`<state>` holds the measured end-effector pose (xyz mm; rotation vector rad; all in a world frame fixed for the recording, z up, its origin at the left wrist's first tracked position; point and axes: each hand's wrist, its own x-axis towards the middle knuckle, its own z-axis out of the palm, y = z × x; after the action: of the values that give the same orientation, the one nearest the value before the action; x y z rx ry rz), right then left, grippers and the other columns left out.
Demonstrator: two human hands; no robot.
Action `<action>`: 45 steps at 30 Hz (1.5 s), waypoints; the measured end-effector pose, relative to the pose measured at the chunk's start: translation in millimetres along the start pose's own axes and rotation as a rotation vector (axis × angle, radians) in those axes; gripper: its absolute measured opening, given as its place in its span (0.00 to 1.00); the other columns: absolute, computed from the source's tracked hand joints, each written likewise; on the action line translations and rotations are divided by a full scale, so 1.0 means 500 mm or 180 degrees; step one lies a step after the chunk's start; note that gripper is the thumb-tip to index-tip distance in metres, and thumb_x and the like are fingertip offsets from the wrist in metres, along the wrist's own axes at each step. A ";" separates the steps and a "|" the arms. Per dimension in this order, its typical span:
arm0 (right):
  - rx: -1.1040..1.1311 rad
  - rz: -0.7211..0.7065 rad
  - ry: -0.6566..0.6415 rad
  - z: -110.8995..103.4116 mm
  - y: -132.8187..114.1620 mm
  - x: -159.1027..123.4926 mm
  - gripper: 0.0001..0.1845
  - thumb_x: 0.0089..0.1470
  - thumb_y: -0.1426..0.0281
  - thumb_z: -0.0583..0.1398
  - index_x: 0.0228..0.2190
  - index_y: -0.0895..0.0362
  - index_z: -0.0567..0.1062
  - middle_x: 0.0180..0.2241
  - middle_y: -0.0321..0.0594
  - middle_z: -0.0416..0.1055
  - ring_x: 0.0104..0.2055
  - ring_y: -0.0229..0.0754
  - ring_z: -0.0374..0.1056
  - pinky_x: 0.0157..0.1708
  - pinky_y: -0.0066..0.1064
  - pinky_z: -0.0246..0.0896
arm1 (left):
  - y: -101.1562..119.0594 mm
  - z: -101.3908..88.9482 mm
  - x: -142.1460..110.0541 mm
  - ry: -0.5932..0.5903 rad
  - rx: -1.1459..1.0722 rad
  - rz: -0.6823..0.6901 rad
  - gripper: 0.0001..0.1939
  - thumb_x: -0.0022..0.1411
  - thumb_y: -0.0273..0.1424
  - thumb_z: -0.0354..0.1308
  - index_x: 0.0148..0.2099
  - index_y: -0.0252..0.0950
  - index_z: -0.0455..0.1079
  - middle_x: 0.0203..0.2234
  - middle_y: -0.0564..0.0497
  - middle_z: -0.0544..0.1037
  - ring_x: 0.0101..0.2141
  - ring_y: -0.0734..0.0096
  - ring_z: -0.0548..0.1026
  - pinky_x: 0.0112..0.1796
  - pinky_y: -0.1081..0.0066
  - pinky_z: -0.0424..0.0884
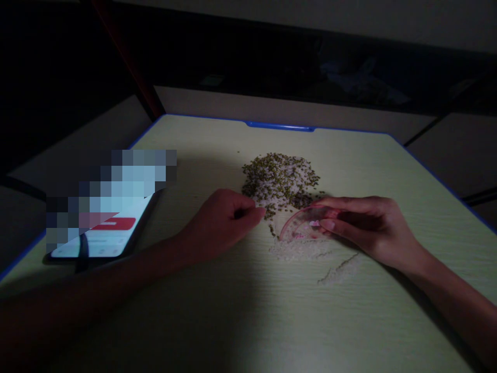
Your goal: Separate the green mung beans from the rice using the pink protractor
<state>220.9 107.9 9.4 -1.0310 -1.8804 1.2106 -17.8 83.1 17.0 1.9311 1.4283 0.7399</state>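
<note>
Two hands, one pink protractor, one mixed grain pile

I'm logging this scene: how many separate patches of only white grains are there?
2: a broad patch by the lower edge of the pink translucent piece in the right hand, and a narrow streak nearer, to its right. The right hand may hide more.

Dim, uneven light falls on a pale, blue-edged table across the lower frame, with a dark red pole slanting at upper left and a greyish panel at upper right.
</note>
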 end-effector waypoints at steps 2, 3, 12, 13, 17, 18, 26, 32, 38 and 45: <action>-0.0036 0.0020 0.0014 0.004 -0.004 0.001 0.14 0.45 0.74 0.63 0.37 0.56 0.78 0.32 0.40 0.78 0.28 0.36 0.72 0.25 0.24 0.67 | -0.001 -0.001 0.000 0.0003 0.0012 0.0022 0.19 0.55 0.32 0.47 0.15 0.36 0.47 0.12 0.60 0.47 0.15 0.82 0.50 0.18 0.75 0.44; -0.0057 0.0032 0.0029 0.006 -0.006 0.001 0.14 0.45 0.74 0.63 0.37 0.56 0.78 0.32 0.40 0.78 0.28 0.36 0.72 0.26 0.23 0.67 | -0.001 -0.001 0.000 0.0000 0.0008 0.0021 0.20 0.55 0.32 0.48 0.15 0.36 0.47 0.12 0.60 0.47 0.15 0.82 0.50 0.18 0.75 0.44; -0.0089 0.0242 0.0383 0.012 -0.015 0.004 0.13 0.45 0.72 0.63 0.37 0.56 0.78 0.32 0.39 0.78 0.26 0.33 0.70 0.24 0.21 0.66 | -0.002 0.001 0.001 -0.0006 -0.0056 0.0021 0.19 0.55 0.31 0.48 0.15 0.35 0.47 0.13 0.60 0.47 0.16 0.82 0.50 0.18 0.76 0.45; -0.0062 0.0273 0.0420 0.012 -0.015 0.005 0.13 0.46 0.71 0.63 0.37 0.56 0.78 0.32 0.39 0.78 0.26 0.33 0.70 0.24 0.21 0.66 | -0.002 0.001 0.001 0.0001 -0.0060 0.0007 0.20 0.55 0.31 0.48 0.15 0.35 0.47 0.13 0.60 0.47 0.16 0.82 0.50 0.18 0.76 0.44; 0.0019 0.0387 0.0554 0.014 -0.016 0.006 0.12 0.46 0.71 0.63 0.36 0.56 0.79 0.33 0.40 0.78 0.26 0.34 0.70 0.24 0.23 0.66 | -0.002 0.000 0.001 -0.0022 -0.0082 -0.0051 0.20 0.55 0.32 0.48 0.15 0.35 0.47 0.13 0.60 0.47 0.16 0.82 0.50 0.18 0.76 0.45; 0.0056 0.0405 0.0575 0.013 -0.016 0.006 0.12 0.45 0.71 0.63 0.36 0.56 0.79 0.33 0.40 0.78 0.26 0.34 0.70 0.24 0.23 0.67 | -0.001 -0.001 0.001 -0.0024 -0.0072 -0.0057 0.20 0.55 0.32 0.48 0.15 0.35 0.47 0.12 0.60 0.47 0.16 0.82 0.50 0.18 0.76 0.45; 0.0118 0.0244 0.0319 0.014 -0.015 0.001 0.13 0.44 0.73 0.64 0.36 0.56 0.79 0.29 0.40 0.77 0.25 0.36 0.70 0.25 0.26 0.69 | 0.002 -0.001 0.001 -0.0039 0.0003 -0.0053 0.20 0.55 0.32 0.47 0.15 0.36 0.47 0.13 0.60 0.47 0.16 0.82 0.50 0.19 0.75 0.45; 0.0066 0.0347 0.0567 0.017 -0.015 0.006 0.12 0.46 0.71 0.63 0.37 0.55 0.79 0.30 0.40 0.77 0.27 0.36 0.70 0.26 0.25 0.68 | 0.002 -0.001 0.001 -0.0077 -0.0024 -0.0086 0.19 0.55 0.32 0.47 0.15 0.36 0.47 0.13 0.60 0.47 0.16 0.81 0.50 0.19 0.75 0.45; 0.0048 0.0335 0.0565 0.021 -0.016 0.010 0.13 0.45 0.70 0.64 0.36 0.56 0.79 0.26 0.40 0.76 0.26 0.37 0.70 0.26 0.27 0.68 | 0.000 -0.003 0.000 -0.0055 -0.0001 -0.0030 0.20 0.56 0.32 0.47 0.15 0.36 0.48 0.13 0.60 0.47 0.16 0.81 0.50 0.19 0.75 0.45; 0.0064 0.0166 0.0490 0.035 -0.014 0.023 0.14 0.45 0.70 0.63 0.37 0.57 0.78 0.25 0.38 0.75 0.24 0.35 0.68 0.26 0.28 0.67 | 0.001 -0.003 0.000 -0.0071 -0.0005 -0.0155 0.19 0.56 0.34 0.48 0.16 0.36 0.48 0.13 0.59 0.48 0.16 0.81 0.51 0.19 0.75 0.45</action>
<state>199.0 109.1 10.9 -1.1353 -1.7298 1.1432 -18.6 83.0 18.3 1.8910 1.4555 0.6948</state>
